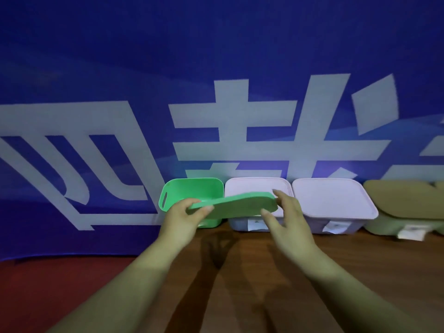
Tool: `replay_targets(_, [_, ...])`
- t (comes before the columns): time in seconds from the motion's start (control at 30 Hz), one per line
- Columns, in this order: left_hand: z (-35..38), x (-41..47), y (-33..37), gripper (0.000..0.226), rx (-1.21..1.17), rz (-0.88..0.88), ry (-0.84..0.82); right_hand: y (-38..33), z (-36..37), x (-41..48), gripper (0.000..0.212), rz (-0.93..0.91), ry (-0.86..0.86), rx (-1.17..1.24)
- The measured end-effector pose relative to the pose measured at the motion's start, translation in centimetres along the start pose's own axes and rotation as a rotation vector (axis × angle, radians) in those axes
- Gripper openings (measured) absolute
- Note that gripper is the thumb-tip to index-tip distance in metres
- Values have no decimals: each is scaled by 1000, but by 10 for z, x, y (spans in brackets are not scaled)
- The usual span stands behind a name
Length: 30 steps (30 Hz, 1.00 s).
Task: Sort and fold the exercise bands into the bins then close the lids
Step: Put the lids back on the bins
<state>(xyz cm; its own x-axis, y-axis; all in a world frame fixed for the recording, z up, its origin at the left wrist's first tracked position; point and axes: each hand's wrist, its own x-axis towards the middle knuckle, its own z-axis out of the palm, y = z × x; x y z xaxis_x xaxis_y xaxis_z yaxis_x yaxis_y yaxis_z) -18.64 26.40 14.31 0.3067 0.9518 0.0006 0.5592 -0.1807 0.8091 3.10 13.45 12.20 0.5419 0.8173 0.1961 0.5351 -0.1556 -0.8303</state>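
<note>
Head view, my two forearms enter from the bottom edge over the brown wooden desk (240,272), shadows of both falling between them. My left hand (182,217) pinches the left end of the green lid (237,204), its fingers (192,201) curled narrow over the top and the thumb against the near edge. My right hand (288,219) is at the lid's right end with fingers spread wide and nearly straight: thumb tip at the near edge, one fingertip at the far corner; whether it bears any load I cannot tell. The lid is held clear of the desk, roughly level, with its left part over the open green bin (194,188) and its right part across the front of the neighbouring lilac bin (254,187). The green bin stands at the back of the desk, a handle slot in its left wall; its contents are hidden by the lid and hand. To its right, in one row and just beside each other: the lilac bin with lid on, a second lilac bin (334,198) with lid on, then an olive bin (406,200) cut by the frame edge. White paper labels hang on the fronts of those three, too blurred to read. Behind the row a blue banner (216,56) with large white characters fills the background.
</note>
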Motion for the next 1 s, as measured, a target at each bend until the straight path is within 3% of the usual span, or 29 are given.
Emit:
replay_targets(0.07, [3,-5,18,26,-65,-36,15,-1,-21,3,49,-58,34,11])
replay_targets(0.27, [12,-22,49,55,-173,-98,86,-5,-68,5,36,-63,63,174])
replay_targets(0.5, [26,-56,88,63,-305,-19,81,-13,-107,15,25,231,251,624])
replay_targets(0.7, [24,-78,96,59,73,243,-95,-24,-105,25,33,356,261,804])
replay_targets(0.8, [10,-72,87,68,241,315,-158,-36,-102,28,38,362,242,862])
replay_targets(1.0, [-19,-49,61,84,373,343,-179,-66,-74,32,40,312,163,703])
